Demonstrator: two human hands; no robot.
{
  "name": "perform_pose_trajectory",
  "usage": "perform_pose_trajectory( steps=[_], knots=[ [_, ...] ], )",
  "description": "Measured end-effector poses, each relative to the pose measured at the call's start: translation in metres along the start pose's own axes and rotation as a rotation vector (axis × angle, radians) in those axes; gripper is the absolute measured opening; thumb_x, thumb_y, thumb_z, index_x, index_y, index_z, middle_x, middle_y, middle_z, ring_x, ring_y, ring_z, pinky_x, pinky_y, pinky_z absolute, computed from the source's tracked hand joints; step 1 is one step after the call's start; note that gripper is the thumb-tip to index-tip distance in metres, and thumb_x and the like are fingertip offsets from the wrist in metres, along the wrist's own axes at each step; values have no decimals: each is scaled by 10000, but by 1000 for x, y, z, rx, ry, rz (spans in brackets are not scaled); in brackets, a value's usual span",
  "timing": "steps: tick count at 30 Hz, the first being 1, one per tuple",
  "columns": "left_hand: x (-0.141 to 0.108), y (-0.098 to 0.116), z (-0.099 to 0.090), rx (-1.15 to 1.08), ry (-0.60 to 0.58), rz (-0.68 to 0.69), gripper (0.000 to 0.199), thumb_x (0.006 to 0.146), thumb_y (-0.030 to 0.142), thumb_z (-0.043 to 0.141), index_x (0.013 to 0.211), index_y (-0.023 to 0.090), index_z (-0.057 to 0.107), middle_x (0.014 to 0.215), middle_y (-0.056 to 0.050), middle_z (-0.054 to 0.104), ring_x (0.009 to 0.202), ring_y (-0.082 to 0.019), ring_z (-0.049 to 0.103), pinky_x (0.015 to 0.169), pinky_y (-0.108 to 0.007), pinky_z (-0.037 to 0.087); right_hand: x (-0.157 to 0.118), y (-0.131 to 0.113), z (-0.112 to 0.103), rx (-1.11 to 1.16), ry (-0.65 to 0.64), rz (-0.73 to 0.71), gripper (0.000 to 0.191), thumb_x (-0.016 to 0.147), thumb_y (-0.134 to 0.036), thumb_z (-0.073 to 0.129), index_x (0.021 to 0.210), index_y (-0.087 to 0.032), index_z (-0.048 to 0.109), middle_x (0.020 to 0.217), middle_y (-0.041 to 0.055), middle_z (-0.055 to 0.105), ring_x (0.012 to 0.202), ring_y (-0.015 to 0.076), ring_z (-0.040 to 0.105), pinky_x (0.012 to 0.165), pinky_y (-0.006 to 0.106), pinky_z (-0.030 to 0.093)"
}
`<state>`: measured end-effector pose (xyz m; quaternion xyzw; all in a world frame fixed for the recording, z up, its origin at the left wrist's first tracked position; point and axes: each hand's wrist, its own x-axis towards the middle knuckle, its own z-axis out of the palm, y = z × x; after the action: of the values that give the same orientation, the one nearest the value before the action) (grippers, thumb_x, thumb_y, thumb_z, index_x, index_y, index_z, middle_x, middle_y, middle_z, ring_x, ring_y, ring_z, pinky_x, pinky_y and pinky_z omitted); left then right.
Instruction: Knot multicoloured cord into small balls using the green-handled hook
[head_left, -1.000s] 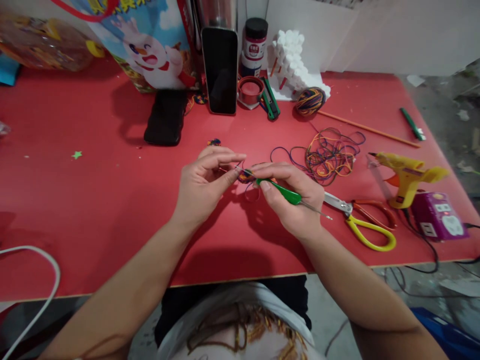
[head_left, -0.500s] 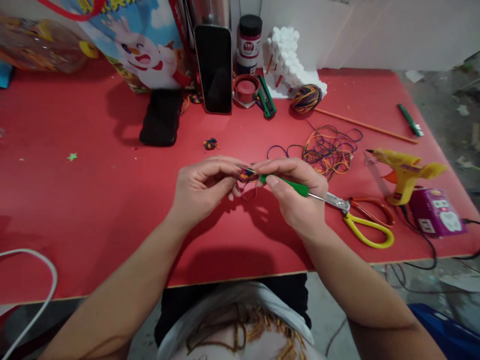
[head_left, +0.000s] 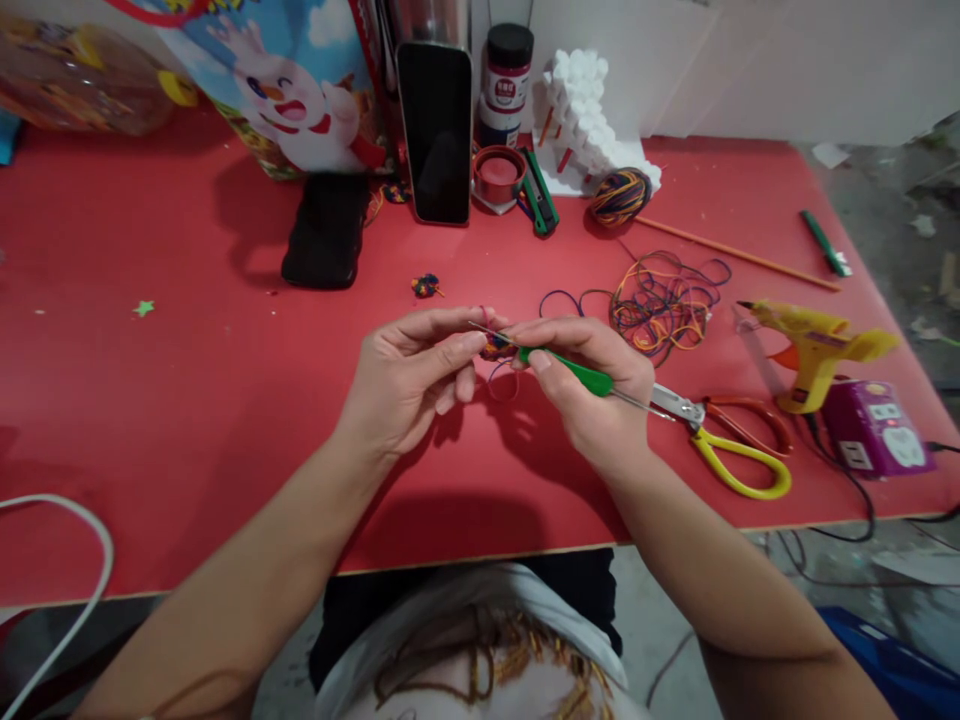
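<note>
My right hand (head_left: 592, 385) is closed around the green-handled crochet hook (head_left: 581, 376), its thin metal shaft pointing left. Between my hands sits a small crocheted piece (head_left: 496, 348) in orange, dark blue and red yarn, partly covered by fingers. My left hand (head_left: 420, 375) pinches its left side with thumb and index finger, the other fingers curled below. Over the left fingertips stands a small reddish yarn loop, close to the hook's tip. A thin strand hangs under the piece. Further back lies another small crocheted piece (head_left: 426, 286).
Loose multicoloured yarn (head_left: 664, 310) lies tangled right of my hands, with a yarn ball (head_left: 621, 195) behind. Pliers (head_left: 739, 445) with red and yellow handles rest beside my right wrist. A yellow glue gun (head_left: 814, 345) stands at right. A phone (head_left: 435, 135) stands upright behind.
My left thumb has moved up and right toward the hook, and the left fingers have shifted. A reddish loop now shows above the fingertips. The view has shifted slightly.
</note>
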<state>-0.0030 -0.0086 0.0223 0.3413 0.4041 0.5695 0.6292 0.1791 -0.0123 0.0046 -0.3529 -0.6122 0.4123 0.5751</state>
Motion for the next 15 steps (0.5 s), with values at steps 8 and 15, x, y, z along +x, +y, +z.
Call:
perform_pose_trajectory(
  steps=[8,15],
  knots=[
    [4,-2,-2,-63,78,-64,187,715,63,900,877,153,878,783,-45,812,593,-104,746,452,-112,517,3,2,3,-193,-37,-163,173,988,-164,715,1109,-246,807,1041,58,843,1045,215,770,971,413,636],
    [5,-3,-1,-80,110,-82,212,709,45,887,894,150,880,754,-42,806,595,-112,756,476,-120,539,1,2,3,-221,-41,-109,162,1021,-209,712,1153,-261,791,1096,29,845,998,178,786,923,352,639]
  ],
)
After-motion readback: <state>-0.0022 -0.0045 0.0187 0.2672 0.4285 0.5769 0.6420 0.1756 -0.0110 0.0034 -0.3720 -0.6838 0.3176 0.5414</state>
